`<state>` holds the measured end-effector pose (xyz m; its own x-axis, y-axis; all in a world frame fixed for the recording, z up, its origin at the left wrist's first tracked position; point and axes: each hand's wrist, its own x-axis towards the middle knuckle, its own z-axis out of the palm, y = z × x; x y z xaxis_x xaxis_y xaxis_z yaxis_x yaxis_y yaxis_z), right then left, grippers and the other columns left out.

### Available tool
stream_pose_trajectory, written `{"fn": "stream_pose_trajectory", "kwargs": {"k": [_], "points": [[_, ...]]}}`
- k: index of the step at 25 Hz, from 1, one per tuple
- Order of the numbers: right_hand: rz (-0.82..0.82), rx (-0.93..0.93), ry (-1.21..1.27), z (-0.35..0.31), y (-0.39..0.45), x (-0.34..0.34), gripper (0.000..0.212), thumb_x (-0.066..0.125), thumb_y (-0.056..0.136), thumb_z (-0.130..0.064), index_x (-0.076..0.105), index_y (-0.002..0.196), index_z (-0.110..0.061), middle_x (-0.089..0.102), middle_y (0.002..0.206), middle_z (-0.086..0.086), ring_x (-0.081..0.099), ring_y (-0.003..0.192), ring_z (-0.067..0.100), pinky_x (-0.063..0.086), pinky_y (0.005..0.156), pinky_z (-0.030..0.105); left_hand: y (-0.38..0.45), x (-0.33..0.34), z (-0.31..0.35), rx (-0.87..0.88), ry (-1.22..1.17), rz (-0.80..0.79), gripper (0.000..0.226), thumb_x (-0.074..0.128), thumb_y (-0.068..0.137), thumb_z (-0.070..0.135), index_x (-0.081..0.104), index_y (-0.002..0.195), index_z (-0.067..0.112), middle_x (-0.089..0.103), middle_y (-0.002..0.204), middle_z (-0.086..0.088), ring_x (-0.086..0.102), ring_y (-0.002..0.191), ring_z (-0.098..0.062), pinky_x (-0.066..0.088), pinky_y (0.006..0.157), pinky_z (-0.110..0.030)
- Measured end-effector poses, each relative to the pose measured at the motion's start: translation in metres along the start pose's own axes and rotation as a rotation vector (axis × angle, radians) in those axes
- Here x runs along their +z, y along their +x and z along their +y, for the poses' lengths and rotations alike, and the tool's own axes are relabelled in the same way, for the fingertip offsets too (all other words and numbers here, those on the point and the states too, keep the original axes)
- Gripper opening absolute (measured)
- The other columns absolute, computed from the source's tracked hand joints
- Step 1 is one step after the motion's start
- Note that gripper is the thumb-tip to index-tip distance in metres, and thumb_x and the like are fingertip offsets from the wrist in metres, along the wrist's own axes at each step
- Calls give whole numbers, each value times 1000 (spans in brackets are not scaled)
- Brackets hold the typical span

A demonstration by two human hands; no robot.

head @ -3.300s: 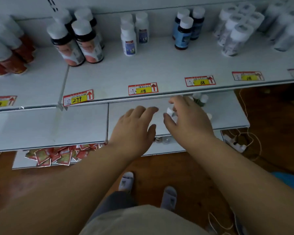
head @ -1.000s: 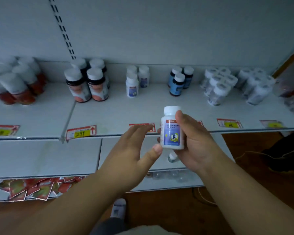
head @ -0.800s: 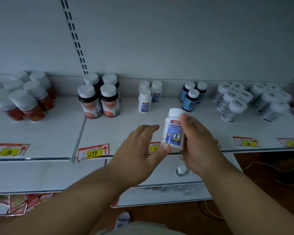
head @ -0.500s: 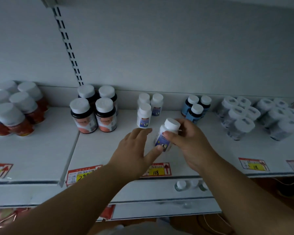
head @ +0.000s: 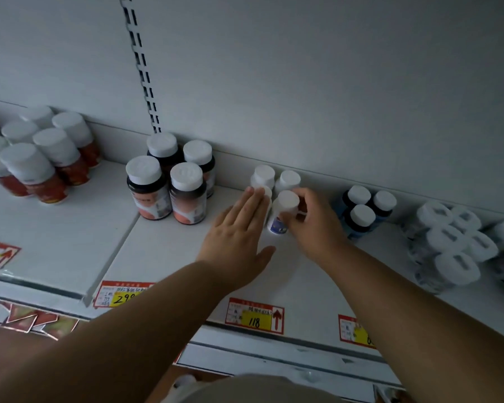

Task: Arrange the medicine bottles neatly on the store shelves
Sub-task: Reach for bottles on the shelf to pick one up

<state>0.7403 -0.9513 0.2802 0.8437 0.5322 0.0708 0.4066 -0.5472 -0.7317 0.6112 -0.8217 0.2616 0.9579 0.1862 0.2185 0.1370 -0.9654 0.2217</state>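
Far left on the white shelf: a bunch of red bottles with white caps, near the back wall. Next along, four dark bottles with white caps and orange labels, standing close together in a square.

In the middle, toward the back edge: three small white bottles, two at the wall and one in front. Left hand flat and open, fingers straight and together, tips touching the front one of those three. Nothing held in it.

Just beside that, a fourth small white bottle with a blue label, tipped a little, bottom on the shelf. Right hand curled round it, thumb and fingers pinching it near the cap.

To the right, three blue bottles with white caps. Far right, a crowd of see-through bottles with white lids.

Along the front edge: red and yellow price tags, one showing 118.
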Motion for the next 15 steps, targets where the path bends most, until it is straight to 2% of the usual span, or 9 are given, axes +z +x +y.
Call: {"fn": "stream_pose_trajectory", "kwargs": {"k": [2, 7, 9, 10, 12, 13, 15], "points": [[15, -44, -67, 2, 2, 0, 49, 73, 87, -25, 52, 131, -22, 60, 120, 1, 59, 106, 17, 49, 90, 37, 3, -2, 0, -13, -16, -30, 83, 42, 92, 55, 7, 156, 14, 4, 164, -2, -5, 150, -15, 16, 121, -39], [50, -21, -147, -4, -6, 3, 57, 72, 88, -28, 46, 138, -17, 55, 130, 6, 55, 117, 22, 47, 98, 45, 8, -17, -5, 15, -19, -115, 84, 42, 94, 53, -6, 155, 20, -9, 164, 3, -16, 148, -12, 0, 119, -35], [117, -26, -184, -14, -24, 4, 62, 72, 87, -31, 44, 140, -14, 52, 131, 10, 52, 120, 26, 47, 98, 45, 4, -20, -9, 55, -49, -78, 85, 46, 93, 50, -3, 156, 18, -6, 164, 0, -13, 149, -14, 4, 121, -38], [148, -40, -226, -20, -35, 4, 61, 72, 88, -30, 44, 139, -12, 51, 131, 11, 51, 120, 27, 47, 97, 44, -1, -21, -11, 84, -64, -28, 84, 50, 92, 46, 5, 156, 16, 2, 164, -4, -6, 150, -18, 9, 121, -40], [198, -82, -337, -28, -61, 1, 58, 73, 86, -26, 47, 136, -10, 51, 129, 12, 50, 120, 30, 48, 94, 46, -13, -22, -10, 164, -136, 62, 75, 56, 88, 38, 27, 151, 11, 26, 158, -11, 19, 147, -27, 20, 117, -42], [226, -97, -390, -32, -77, -1, 57, 73, 84, -24, 50, 134, -9, 51, 130, 13, 51, 120, 32, 48, 94, 47, -21, -22, -7, 210, -171, 86, 69, 56, 87, 36, 35, 147, 10, 36, 152, -13, 32, 141, -30, 28, 113, -45], [290, -107, -480, -43, -98, -6, 52, 73, 83, -23, 55, 129, -7, 52, 130, 15, 52, 118, 36, 47, 94, 47, -31, -20, -3, 280, -210, 107, 62, 55, 86, 36, 43, 141, 10, 48, 141, -13, 44, 128, -33, 37, 106, -47]]}}
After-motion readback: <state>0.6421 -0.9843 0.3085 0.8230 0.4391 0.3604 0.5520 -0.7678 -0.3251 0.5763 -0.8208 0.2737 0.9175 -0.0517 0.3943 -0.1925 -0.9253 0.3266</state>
